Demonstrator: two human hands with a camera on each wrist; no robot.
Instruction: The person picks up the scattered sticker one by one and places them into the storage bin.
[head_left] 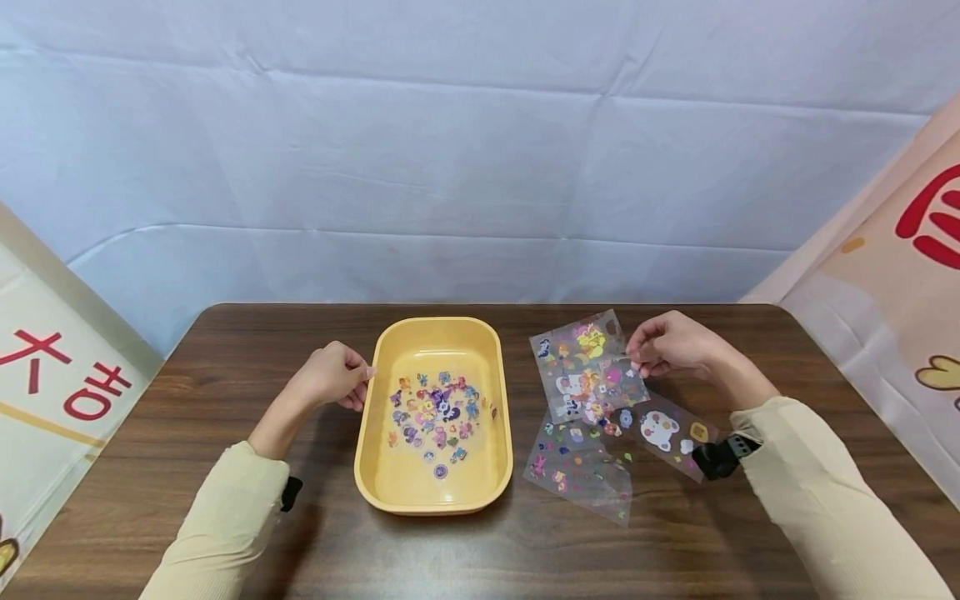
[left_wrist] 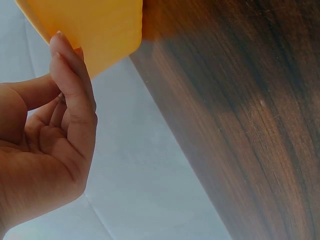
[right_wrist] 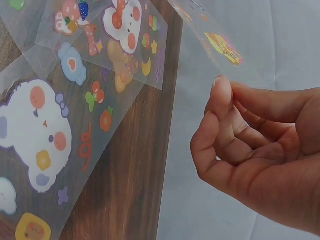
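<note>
A yellow tray (head_left: 433, 493) stands on the table with many small stickers (head_left: 442, 408) spread over its bottom. My left hand (head_left: 337, 377) is at the tray's left rim, thumb and fingers closed together there; in the left wrist view the fingertips (left_wrist: 59, 42) overlap the tray's outer wall (left_wrist: 115, 30). With thumb and forefinger my right hand (head_left: 671, 343) pinches the right edge of a clear sticker sheet (head_left: 558, 354), which is raised and tilted. Beneath it lie other clear sticker sheets (head_left: 581, 475), one with a large white bear face (right_wrist: 42, 132).
The dark wooden table (head_left: 247, 350) ends at a pale cloth backdrop (head_left: 450, 167). Printed banners with red characters (head_left: 97, 392) hang at both sides. Black straps (head_left: 723, 457) show at the wrists below the cream sleeves.
</note>
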